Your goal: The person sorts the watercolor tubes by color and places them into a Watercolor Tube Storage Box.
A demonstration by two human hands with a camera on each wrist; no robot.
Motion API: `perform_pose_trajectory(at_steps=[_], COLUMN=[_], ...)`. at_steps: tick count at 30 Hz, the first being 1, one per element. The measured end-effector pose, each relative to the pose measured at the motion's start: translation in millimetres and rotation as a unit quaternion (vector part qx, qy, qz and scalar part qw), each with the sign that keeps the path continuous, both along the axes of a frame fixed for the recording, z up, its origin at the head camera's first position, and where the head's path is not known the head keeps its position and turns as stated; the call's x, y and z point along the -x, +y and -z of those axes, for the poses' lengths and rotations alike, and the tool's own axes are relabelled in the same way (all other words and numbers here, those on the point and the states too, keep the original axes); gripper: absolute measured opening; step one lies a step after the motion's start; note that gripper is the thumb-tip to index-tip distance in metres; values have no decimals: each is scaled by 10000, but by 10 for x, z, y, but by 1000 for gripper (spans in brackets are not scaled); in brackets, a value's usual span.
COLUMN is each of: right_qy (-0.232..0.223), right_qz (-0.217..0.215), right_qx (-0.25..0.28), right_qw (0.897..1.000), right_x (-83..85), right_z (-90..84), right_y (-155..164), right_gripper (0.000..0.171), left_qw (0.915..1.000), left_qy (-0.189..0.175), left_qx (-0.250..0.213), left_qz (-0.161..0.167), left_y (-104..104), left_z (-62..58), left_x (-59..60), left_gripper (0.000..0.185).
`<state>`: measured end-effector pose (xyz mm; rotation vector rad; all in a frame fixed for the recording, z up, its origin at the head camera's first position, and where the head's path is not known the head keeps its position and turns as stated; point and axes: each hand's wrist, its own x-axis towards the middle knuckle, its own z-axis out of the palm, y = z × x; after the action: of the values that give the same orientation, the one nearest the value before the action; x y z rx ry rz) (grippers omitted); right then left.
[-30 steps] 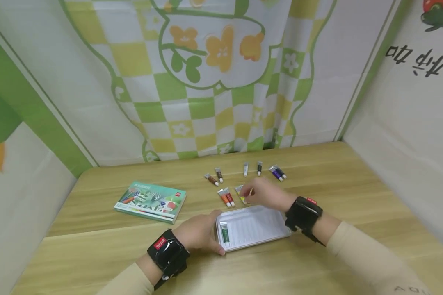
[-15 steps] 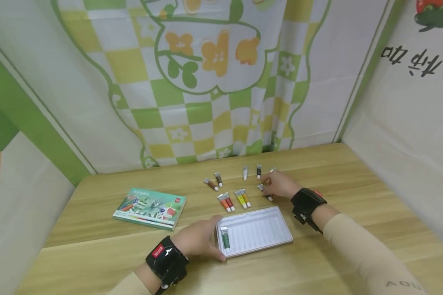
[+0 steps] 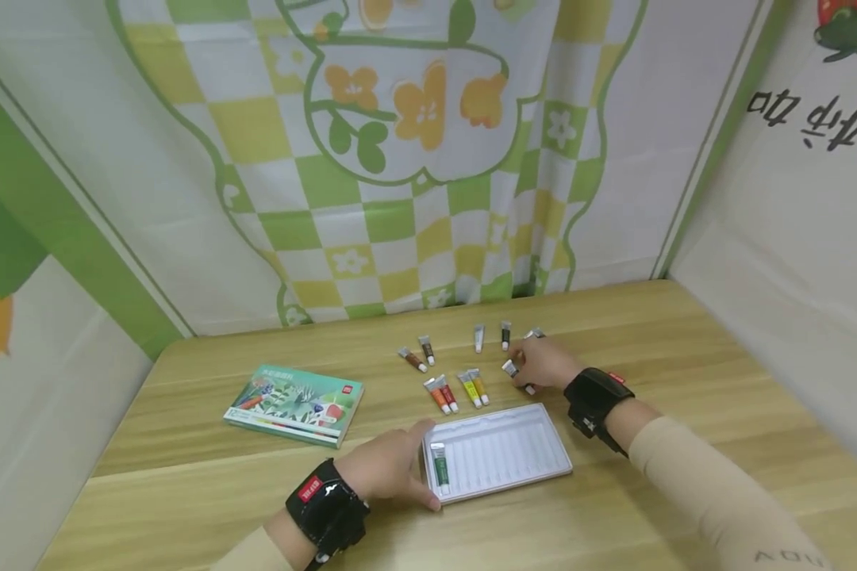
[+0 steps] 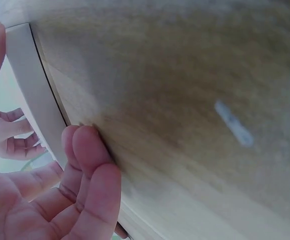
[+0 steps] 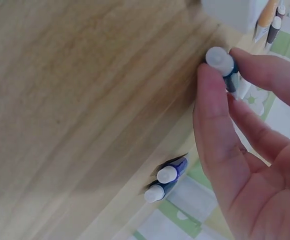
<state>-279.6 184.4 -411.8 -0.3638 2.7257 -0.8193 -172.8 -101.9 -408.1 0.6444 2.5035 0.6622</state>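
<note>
My left hand [image 3: 389, 468] grips the left end of a white ribbed tray [image 3: 500, 444], its thumb at the near corner. In the left wrist view, curled fingers [image 4: 92, 150] lie along the tray's edge. Inside the tray's left end lies a green paint tube [image 3: 440, 466]. Beyond the tray's right far corner, my right hand [image 3: 548, 363] pinches a small dark teal paint tube [image 5: 230, 75] by its white-capped end, at the table. Purple [image 5: 179, 168] and dark blue-green [image 5: 161, 192] tubes lie nearby; in the head view the hand partly hides them.
Yellow tubes [image 3: 474, 388] and orange and red tubes [image 3: 440, 394] lie behind the tray. Farther back are brown tubes [image 3: 413, 359], a white tube [image 3: 479, 339] and a black tube [image 3: 505, 336]. A flat green illustrated box [image 3: 293, 404] lies left. A curtain [image 3: 400, 238] hangs behind the table.
My right hand has moved right, from the yellow tubes to the dark teal tube, which it now pinches. The yellow tubes lie uncovered side by side. My left hand stays at the tray.
</note>
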Motion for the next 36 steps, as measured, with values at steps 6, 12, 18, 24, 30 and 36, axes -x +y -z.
perform_pose_trajectory(at_steps=[6, 12, 18, 24, 30, 36], right_qy=[-151, -651, -1277, -1943, -2424, -2464], right_qz=[87, 161, 150, 72, 250, 162], right_qx=[434, 1380, 2489, 3305, 3757, 3848], right_qw=[9989, 9882, 9600, 9235, 8941, 8894], right_x=[-12, -68, -156, -326, -491, -671], right_z=[14, -15, -42, -9, -5, 28], right_y=[32, 97, 20, -106, -258, -393], right_gripper=[41, 39, 42, 35, 33, 34], left_qw=[10000, 10000, 10000, 9999, 10000, 9999], left_qy=[8, -49, -48, -82, -50, 9], left_qx=[27, 6, 10, 80, 78, 111], left_qz=[10, 45, -16, -25, 5, 25], left_y=[-14, 21, -9, -35, -33, -26], left_z=[25, 32, 10, 15, 17, 4], left_x=[15, 10, 2, -3, 5, 9], left_gripper=[114, 113, 113, 114, 113, 113])
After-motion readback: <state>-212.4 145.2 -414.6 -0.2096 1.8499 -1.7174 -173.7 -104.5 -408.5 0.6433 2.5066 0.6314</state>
